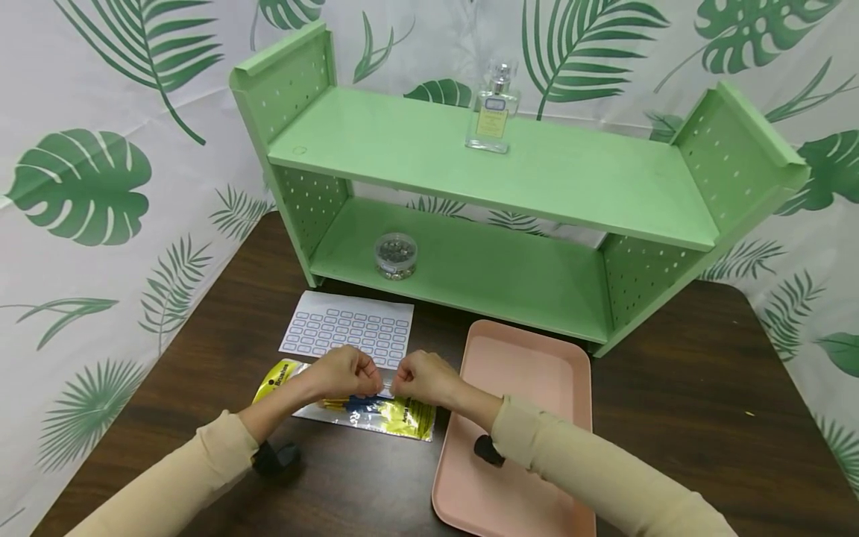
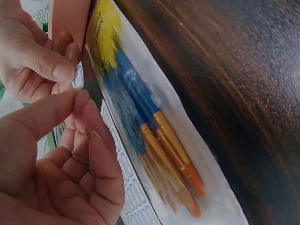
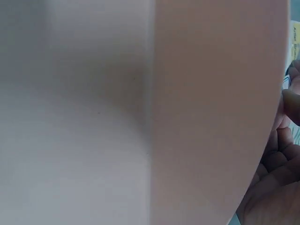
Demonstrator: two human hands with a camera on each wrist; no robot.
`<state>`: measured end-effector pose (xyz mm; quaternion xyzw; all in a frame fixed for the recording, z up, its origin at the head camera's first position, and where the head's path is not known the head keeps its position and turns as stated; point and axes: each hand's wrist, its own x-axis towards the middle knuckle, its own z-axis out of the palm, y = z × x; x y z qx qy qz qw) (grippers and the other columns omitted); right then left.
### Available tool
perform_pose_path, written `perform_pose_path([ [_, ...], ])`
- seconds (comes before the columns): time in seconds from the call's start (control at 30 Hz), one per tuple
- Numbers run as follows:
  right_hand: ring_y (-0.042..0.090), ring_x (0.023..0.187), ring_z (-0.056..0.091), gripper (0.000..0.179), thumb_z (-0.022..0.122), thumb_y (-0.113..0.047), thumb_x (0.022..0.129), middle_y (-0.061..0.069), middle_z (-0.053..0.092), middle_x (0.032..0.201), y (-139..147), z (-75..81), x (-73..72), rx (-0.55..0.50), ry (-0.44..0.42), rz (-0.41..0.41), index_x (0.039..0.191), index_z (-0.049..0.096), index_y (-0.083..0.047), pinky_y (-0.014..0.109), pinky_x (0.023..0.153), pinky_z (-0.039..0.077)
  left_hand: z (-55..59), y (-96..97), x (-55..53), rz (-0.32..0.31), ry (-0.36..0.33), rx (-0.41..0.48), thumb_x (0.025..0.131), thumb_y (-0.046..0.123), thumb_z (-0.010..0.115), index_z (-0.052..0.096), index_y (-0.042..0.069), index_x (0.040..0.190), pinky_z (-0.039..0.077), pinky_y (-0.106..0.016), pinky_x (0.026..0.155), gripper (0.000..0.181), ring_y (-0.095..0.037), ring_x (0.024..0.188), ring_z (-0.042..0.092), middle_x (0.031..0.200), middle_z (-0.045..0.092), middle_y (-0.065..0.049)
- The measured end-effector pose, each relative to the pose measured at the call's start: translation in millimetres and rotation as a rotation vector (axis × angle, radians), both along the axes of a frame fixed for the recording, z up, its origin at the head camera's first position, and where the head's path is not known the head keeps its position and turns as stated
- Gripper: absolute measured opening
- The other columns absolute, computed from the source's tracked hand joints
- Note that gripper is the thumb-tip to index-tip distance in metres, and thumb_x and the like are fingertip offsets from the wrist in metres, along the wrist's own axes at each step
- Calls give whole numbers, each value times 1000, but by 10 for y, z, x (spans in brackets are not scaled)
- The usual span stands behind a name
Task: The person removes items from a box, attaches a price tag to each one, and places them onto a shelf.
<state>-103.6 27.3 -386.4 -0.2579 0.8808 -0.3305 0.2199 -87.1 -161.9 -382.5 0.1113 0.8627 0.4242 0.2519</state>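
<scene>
Between the fingertips of both hands is a small white label point(image 2: 78, 76) with a blue border. My left hand point(image 1: 349, 371) pinches one end between thumb and forefinger, while my right hand point(image 1: 424, 374) pinches the other. Directly below them lies a clear-and-yellow pack of paintbrushes point(image 1: 412, 421), its blue handles and orange-tipped brushes showing in the left wrist view. Just behind the hands, a sheet of blue-bordered labels point(image 1: 345, 328) lies flat, partly covered by the fingers. The right wrist view shows mostly tray, with fingers at its right edge.
A pink tray point(image 1: 526, 358) lies under my right forearm. Behind stands a green two-tier shelf point(image 1: 429, 246). Its top tier carries a glass perfume bottle point(image 1: 492, 123) with a small label; a round clear container point(image 1: 396, 257) of small metallic pieces sits on the lower tier.
</scene>
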Motion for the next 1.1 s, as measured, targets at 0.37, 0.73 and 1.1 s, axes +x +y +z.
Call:
perform_pose_path([
  [0.37, 6, 53, 42, 19, 71, -14, 80, -8, 50, 58, -93, -69, 11, 72, 15, -23, 64, 63, -10, 19, 47, 31, -53, -14, -9, 12, 37, -112, 79, 12, 71, 68, 8, 74, 41, -22, 52, 8, -6, 55, 50, 60, 60, 5],
  [0.73, 7, 53, 44, 18, 71, -12, 79, -8, 51, 57, -121, -111, 13, 91, 46, -13, 63, 62, -11, 20, 49, 34, -102, 6, 17, 25, 62, -175, 78, 13, 72, 68, 10, 71, 40, -22, 51, 8, -7, 54, 49, 59, 59, 5],
  [1.1, 7, 51, 43, 18, 70, -8, 78, -8, 49, 54, -123, -136, 11, 69, 74, 14, 62, 62, -9, 22, 52, 35, -124, 25, 14, 29, 76, -217, 78, 14, 72, 69, 12, 71, 38, -22, 51, 8, -7, 54, 48, 58, 58, 6],
])
